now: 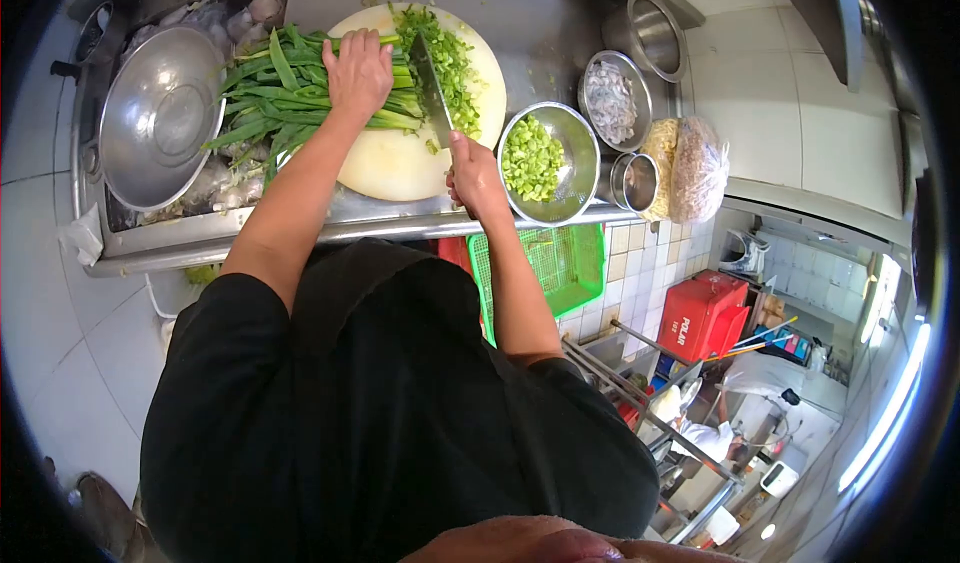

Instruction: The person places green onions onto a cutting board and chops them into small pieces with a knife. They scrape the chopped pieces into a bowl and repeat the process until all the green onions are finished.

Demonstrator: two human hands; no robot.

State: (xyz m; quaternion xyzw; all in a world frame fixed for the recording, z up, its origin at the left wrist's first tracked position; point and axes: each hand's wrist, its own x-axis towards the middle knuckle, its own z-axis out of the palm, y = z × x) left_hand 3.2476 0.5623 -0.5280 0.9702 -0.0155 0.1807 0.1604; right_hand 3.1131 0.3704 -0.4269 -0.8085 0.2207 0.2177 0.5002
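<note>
On a round white cutting board (385, 168) lies a bunch of long green onions (290, 78), its leaves hanging off the left side. My left hand (358, 75) presses down on the bunch, fingers curled over the stalks. A knife (432, 88) is gripped by the handle in my right hand (474, 178). Its blade stands just right of the stalks, at the edge of a heap of chopped green onion (455, 73). Close to my right hand is a metal bowl (578, 178) with pale green diced vegetable (532, 160) in it.
A large metal bowl (160, 113) sits over the sink at left. Rightward stand a bowl of greyish pieces (608, 101), another steel bowl (655, 35), a small steel container (634, 181) and filled plastic bags (695, 168). Below the counter edge is a green basket (575, 268).
</note>
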